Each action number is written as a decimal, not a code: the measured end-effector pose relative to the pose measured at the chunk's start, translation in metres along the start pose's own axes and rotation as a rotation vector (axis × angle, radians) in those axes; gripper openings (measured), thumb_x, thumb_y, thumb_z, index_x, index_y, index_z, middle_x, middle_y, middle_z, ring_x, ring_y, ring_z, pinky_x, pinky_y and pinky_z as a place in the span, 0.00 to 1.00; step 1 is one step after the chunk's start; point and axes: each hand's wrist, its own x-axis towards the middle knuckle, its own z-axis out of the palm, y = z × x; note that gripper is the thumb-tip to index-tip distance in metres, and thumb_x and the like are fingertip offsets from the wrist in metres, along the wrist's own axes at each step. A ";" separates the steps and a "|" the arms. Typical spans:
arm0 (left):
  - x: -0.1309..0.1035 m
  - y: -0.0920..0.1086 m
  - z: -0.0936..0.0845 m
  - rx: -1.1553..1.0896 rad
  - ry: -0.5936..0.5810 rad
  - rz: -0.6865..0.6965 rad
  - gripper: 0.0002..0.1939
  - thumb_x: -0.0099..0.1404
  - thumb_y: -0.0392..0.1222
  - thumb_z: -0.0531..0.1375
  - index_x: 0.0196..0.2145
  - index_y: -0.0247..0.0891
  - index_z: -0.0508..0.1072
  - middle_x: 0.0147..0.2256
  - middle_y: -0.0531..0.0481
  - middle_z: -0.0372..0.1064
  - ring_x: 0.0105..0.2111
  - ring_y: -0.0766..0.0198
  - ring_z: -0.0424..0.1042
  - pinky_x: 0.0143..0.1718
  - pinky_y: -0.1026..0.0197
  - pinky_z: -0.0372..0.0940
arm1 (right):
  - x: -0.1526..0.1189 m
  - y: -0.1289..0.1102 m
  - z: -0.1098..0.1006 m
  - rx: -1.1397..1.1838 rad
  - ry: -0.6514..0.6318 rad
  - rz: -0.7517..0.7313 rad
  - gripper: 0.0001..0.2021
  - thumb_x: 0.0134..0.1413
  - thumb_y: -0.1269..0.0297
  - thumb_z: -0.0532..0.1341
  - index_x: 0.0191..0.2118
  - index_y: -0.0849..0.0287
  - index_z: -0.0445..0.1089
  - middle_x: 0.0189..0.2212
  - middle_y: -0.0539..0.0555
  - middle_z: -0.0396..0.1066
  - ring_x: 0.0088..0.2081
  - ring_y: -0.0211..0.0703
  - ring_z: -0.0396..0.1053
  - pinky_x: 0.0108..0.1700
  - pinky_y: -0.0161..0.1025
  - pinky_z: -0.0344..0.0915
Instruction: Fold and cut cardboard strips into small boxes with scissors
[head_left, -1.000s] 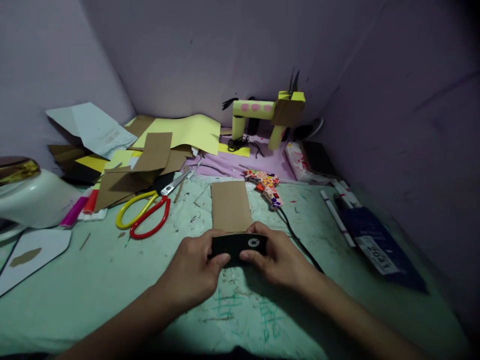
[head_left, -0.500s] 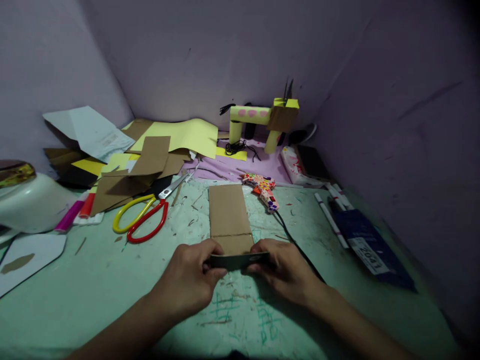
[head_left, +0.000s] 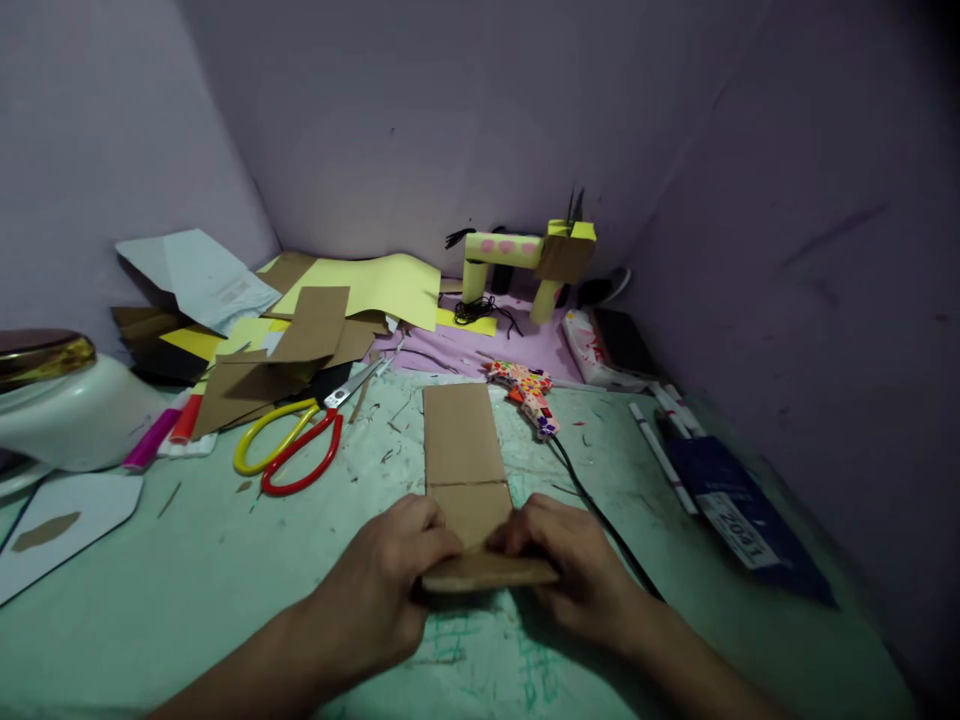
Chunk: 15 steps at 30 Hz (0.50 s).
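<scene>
Purple walls point(head_left: 420, 120) across the top, pale green tabletop point(head_left: 300, 560) below, scuffed, green marker scribbles at bottom center. Cardboard strip point(head_left: 466, 440) at center, running toward the bottom of the frame. Crease across it about mid-length; near end bent, edge toward camera. Left hand point(head_left: 397, 565) on the near end's left side, fingers curled, pinching the board. Right hand point(head_left: 574, 560) on the right side, fingers bent in, same bent end gripped. Underside fingers hidden.

Flowered glue gun point(head_left: 523, 388) just right of the strip's far end, black cord point(head_left: 589, 495) trailing lower right past the right hand. Scissors point(head_left: 332, 403) left of the strip, not touching it; one handle yellow, one red. Cardboard scraps point(head_left: 311, 325) and yellow sheet point(head_left: 382, 285) piled upper left. Yellow four-legged figure point(head_left: 506, 250) with pink spots, upper center-right. Far right: white pens point(head_left: 664, 460) beside a dark blue packet point(head_left: 750, 530), label reads 2041.
</scene>
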 end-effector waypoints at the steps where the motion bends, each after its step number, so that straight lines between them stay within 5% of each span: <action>1: -0.003 -0.002 0.002 0.039 0.036 0.066 0.16 0.46 0.27 0.52 0.31 0.36 0.72 0.29 0.46 0.66 0.29 0.60 0.65 0.25 0.60 0.61 | -0.001 -0.002 0.000 0.005 0.005 -0.045 0.08 0.41 0.74 0.54 0.31 0.56 0.62 0.27 0.52 0.72 0.29 0.41 0.67 0.30 0.37 0.61; 4: -0.008 -0.006 0.006 0.099 0.129 0.222 0.19 0.43 0.27 0.52 0.34 0.32 0.71 0.31 0.41 0.68 0.30 0.58 0.66 0.27 0.56 0.64 | 0.002 -0.007 0.002 -0.029 0.006 -0.155 0.11 0.41 0.75 0.55 0.34 0.57 0.63 0.33 0.54 0.74 0.33 0.42 0.69 0.34 0.40 0.63; 8: -0.011 -0.009 0.011 0.194 0.182 0.354 0.21 0.45 0.28 0.51 0.39 0.32 0.69 0.32 0.41 0.72 0.32 0.57 0.70 0.32 0.54 0.69 | 0.006 -0.011 0.004 -0.092 -0.047 -0.250 0.06 0.53 0.73 0.54 0.37 0.59 0.64 0.38 0.57 0.75 0.40 0.42 0.69 0.41 0.41 0.66; 15: -0.014 -0.012 0.019 0.403 0.183 0.425 0.22 0.49 0.31 0.48 0.43 0.32 0.66 0.34 0.41 0.75 0.30 0.58 0.71 0.28 0.57 0.70 | 0.001 -0.007 0.008 -0.114 -0.064 -0.183 0.08 0.58 0.72 0.51 0.34 0.58 0.66 0.33 0.54 0.75 0.35 0.40 0.70 0.35 0.39 0.66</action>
